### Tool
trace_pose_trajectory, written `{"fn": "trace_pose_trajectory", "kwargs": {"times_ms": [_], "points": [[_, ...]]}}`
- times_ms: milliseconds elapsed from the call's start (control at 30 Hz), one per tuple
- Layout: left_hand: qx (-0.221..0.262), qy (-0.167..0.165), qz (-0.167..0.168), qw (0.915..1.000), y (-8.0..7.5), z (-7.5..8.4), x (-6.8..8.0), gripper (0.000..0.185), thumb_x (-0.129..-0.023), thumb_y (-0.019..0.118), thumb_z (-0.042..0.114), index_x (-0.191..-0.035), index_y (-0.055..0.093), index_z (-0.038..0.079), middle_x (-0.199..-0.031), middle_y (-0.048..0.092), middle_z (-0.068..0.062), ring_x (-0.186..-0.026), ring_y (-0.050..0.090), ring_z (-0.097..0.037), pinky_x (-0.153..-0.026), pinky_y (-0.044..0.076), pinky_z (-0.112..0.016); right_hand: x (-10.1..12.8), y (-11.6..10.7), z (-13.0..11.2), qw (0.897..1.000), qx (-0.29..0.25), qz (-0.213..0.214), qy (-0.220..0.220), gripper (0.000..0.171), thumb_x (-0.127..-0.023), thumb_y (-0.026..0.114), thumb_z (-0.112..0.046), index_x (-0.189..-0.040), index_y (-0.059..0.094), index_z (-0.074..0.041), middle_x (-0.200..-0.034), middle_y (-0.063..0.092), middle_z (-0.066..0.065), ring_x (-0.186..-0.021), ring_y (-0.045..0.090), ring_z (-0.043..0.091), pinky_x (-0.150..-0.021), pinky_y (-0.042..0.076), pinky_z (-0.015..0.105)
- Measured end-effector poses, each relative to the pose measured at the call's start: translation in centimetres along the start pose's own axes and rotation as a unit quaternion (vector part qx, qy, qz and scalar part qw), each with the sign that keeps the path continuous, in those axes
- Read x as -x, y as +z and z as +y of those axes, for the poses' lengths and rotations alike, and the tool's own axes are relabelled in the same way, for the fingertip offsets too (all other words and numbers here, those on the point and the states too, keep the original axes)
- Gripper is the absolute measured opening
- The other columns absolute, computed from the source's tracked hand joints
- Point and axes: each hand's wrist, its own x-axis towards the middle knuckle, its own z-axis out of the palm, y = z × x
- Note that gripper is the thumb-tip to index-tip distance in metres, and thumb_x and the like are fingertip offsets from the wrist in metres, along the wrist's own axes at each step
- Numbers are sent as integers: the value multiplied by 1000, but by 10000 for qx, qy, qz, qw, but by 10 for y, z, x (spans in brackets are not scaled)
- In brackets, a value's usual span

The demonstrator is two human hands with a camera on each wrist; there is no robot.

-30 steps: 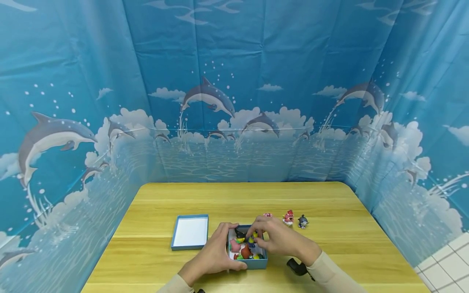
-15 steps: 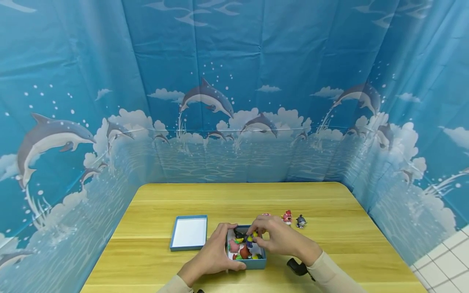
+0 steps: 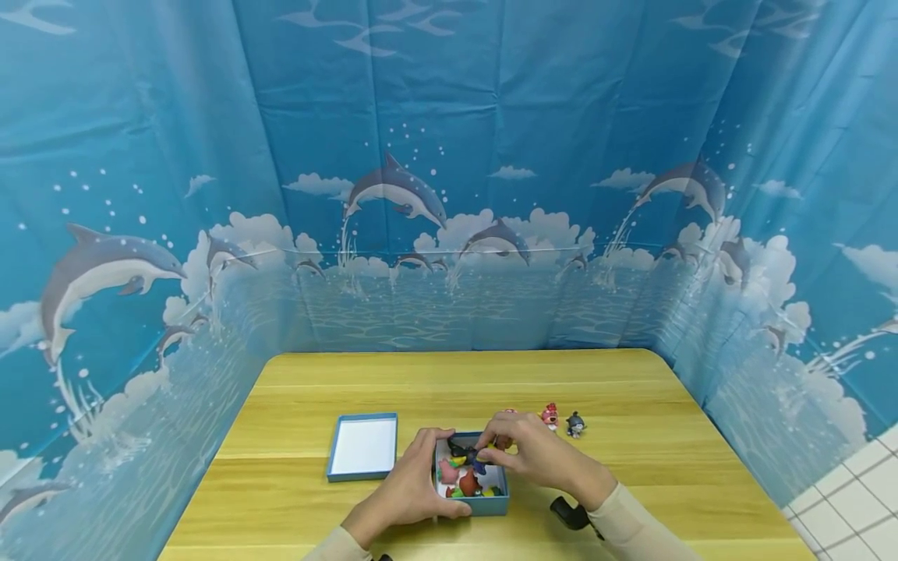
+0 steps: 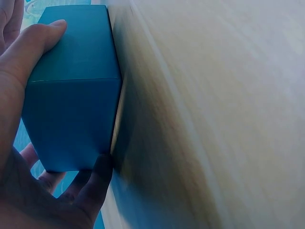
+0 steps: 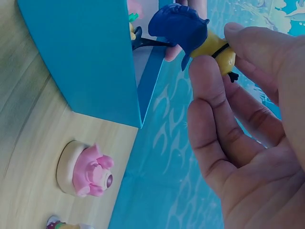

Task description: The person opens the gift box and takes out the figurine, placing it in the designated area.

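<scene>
Figurine [image 5: 188, 38]: deep-blue scalloped part, yellow body crossed by black band; pinched between thumb and fingers of right hand [image 3: 539, 453] at blue box's [image 3: 484, 506] opening, one o'clock from centre. Left hand [image 3: 410, 489] grips box, nine o'clock.

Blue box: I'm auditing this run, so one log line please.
left hand: grips blue box; right hand: pinches yellow-and-blue figurine at box opening; lid: off, inside up

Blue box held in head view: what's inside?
A pink figure, a reddish-brown figure and a black item show, among others; the right hand hides the far right corner.
</scene>
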Motion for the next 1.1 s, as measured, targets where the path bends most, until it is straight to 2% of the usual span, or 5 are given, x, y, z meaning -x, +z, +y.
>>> {"fn": "trace_pose_trajectory", "kwargs": {"times_ms": [200, 400, 633, 867, 1100], "points": [[-17, -3, 8, 10000, -1, -1, 0, 120, -78, 103, 69, -172, 44, 23, -169, 52, -7, -142, 63, -28, -117, 60, -59, 0, 1, 3, 10000, -43, -12, 44, 9, -112, 81, -19, -120, 84, -16, -113, 84, -3, -89, 67, -4, -77, 66, 34], [13, 22, 29, 10000, -2, -2, 0, 120, -78, 104, 68, -172, 44, 24, -168, 53, -7, -144, 62, -29, -118, 59, -61, 0, -4, 3, 9996, 15, -87, 261, 19, -113, 80, -18, -131, 83, -12, -123, 85, 5, -98, 75, 2, -85, 69, 34], [76, -49, 22, 10000, 0, -1, -1, 120, -77, 104, 69, -172, 44, 23, -171, 52, -8, -147, 62, -31, -119, 59, -63, 3, -8, 4, 9993, 123, -44, 352, 12, -113, 79, -17, -123, 84, -13, -117, 83, -1, -95, 73, 0, -82, 68, 33], [22, -28, 60, 10000, 0, 0, -1, 121, -76, 105, 68, -171, 45, 22, -168, 53, -8, -145, 63, -30, -120, 59, -62, 6, -9, 6, 9992, 141, 59, 366, 11, -110, 81, -12, -120, 84, -16, -116, 82, -5, -97, 71, -1, -85, 69, 36], [7, -26, 39, 10000, 0, 1, -1, 122, -76, 105, 69, -172, 44, 24, -172, 52, -8, -149, 62, -34, -120, 59, -64, 11, -13, 9, 9986, 359, 238, 298, 15, -107, 83, -7, -118, 85, -18, -118, 85, -4, -99, 79, 4, -91, 72, 40]]}}
